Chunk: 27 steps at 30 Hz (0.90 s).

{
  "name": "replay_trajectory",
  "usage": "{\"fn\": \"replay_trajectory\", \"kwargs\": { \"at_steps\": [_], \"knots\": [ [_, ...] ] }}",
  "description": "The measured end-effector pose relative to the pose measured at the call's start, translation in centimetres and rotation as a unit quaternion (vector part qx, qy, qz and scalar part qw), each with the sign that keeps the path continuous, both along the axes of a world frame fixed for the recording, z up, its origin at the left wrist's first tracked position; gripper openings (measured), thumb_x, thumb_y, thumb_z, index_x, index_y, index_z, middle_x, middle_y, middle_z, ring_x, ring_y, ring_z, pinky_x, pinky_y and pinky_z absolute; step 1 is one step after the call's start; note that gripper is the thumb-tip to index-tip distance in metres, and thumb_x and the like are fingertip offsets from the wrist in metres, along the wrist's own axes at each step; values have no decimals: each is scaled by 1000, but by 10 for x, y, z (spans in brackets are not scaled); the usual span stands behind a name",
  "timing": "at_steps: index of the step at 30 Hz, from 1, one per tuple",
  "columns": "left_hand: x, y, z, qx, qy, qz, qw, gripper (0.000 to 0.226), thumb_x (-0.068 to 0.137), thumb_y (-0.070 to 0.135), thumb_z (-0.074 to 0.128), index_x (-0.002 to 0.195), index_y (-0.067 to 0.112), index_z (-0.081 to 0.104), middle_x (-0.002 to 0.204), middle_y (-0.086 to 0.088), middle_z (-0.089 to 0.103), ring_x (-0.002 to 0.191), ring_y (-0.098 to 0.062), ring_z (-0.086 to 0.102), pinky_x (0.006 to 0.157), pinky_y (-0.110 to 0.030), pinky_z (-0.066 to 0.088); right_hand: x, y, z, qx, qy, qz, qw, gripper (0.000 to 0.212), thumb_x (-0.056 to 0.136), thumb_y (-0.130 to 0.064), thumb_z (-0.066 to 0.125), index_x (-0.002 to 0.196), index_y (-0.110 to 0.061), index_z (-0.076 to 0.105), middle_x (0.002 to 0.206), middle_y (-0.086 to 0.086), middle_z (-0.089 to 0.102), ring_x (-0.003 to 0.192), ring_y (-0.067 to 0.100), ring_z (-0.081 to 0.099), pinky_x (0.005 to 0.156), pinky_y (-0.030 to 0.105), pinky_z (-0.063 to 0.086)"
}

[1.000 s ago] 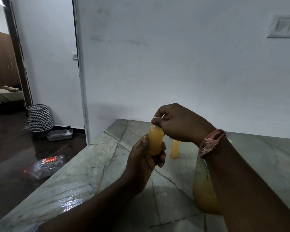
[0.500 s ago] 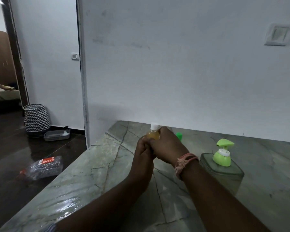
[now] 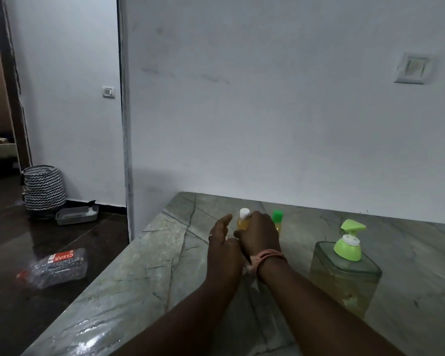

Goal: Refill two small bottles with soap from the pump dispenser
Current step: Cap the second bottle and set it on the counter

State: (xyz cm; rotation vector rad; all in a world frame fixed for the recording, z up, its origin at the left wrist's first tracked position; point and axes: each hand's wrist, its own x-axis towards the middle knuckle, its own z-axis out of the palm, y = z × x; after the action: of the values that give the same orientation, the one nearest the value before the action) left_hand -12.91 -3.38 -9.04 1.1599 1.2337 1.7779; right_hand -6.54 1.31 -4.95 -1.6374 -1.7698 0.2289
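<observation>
A small bottle of amber soap with a white cap (image 3: 244,219) stands on the marble counter (image 3: 144,273). My right hand (image 3: 258,235) is wrapped around its body from the right. My left hand (image 3: 222,240) is just left of it, fingers apart, holding nothing. A second small bottle with a green cap (image 3: 277,219) stands right behind my right hand, mostly hidden. The pump dispenser (image 3: 344,268), a clear square jar with a light green pump head, stands to the right with amber soap low inside.
A white wall runs along the counter's far edge. The counter's left edge drops to a dark floor with a crushed plastic bottle (image 3: 58,267), a grey tray (image 3: 76,214) and a zigzag-patterned basket (image 3: 43,187).
The white-capped bottle went from held up in both hands down and away to the counter. My left hand has let go and opened. The view tilted up.
</observation>
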Motion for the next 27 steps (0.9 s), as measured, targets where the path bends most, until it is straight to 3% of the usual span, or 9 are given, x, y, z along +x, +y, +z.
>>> {"fn": "replay_trajectory", "kwargs": {
  "at_steps": [5, 7, 11, 13, 20, 25, 27],
  "knots": [
    [2, 2, -2, -18, 2, -11, 1000, 60, 91, -6, 40, 136, 33, 48, 136, 10, 41, 96, 13, 45, 64, -5, 42, 0, 7, -9, -27, 3, -2, 1000, 46, 84, -27, 75, 120, -7, 55, 119, 12, 62, 110, 26, 60, 85, 29, 45],
    [1, 3, -2, -20, 5, -5, 1000, 58, 92, -5, 39, 138, 30, 48, 134, 9, 42, 95, 12, 46, 68, -10, 43, 1, 5, -11, -32, 4, 0, 999, 49, 85, -28, 74, 122, -7, 51, 119, 11, 62, 110, 25, 60, 84, 29, 45],
    [2, 1, -4, -19, 29, 14, 999, 54, 91, -2, 45, 133, 30, 51, 134, 4, 47, 114, -7, 49, 85, -25, 47, 3, -12, -14, -19, -11, 0, 1000, 50, 90, -25, 68, 131, -8, 44, 124, 11, 59, 111, 24, 60, 88, 29, 48],
    [0, -1, -3, -12, 43, 37, 998, 53, 88, -4, 46, 129, 29, 53, 131, 1, 51, 118, -13, 49, 85, -27, 45, 7, -25, -15, 5, -17, -1, 1000, 49, 92, -25, 66, 132, -9, 43, 126, 10, 58, 111, 23, 61, 88, 30, 49],
    [12, -26, 14, 15, 84, 54, 995, 45, 86, -5, 51, 119, 23, 61, 119, 0, 63, 108, -10, 59, 75, -21, 47, 33, -80, 0, 51, -15, 32, 998, 29, 94, -24, 60, 120, -12, 52, 117, 9, 59, 105, 25, 61, 83, 32, 51],
    [33, -50, 34, -1, 120, 34, 992, 46, 71, 12, 49, 113, 21, 65, 108, 0, 69, 100, -18, 66, 85, -45, 57, 58, -108, 22, 64, -21, 42, 997, 24, 93, -17, 54, 116, -9, 56, 117, 13, 58, 108, 31, 59, 83, 33, 48],
    [40, -62, 39, -1, 151, 37, 988, 44, 73, 10, 50, 112, 19, 67, 108, -2, 69, 100, -20, 65, 86, -44, 56, 67, -120, 25, 70, -23, 41, 996, 23, 93, -19, 54, 114, -9, 57, 115, 13, 59, 108, 31, 59, 85, 35, 48]
  ]
}}
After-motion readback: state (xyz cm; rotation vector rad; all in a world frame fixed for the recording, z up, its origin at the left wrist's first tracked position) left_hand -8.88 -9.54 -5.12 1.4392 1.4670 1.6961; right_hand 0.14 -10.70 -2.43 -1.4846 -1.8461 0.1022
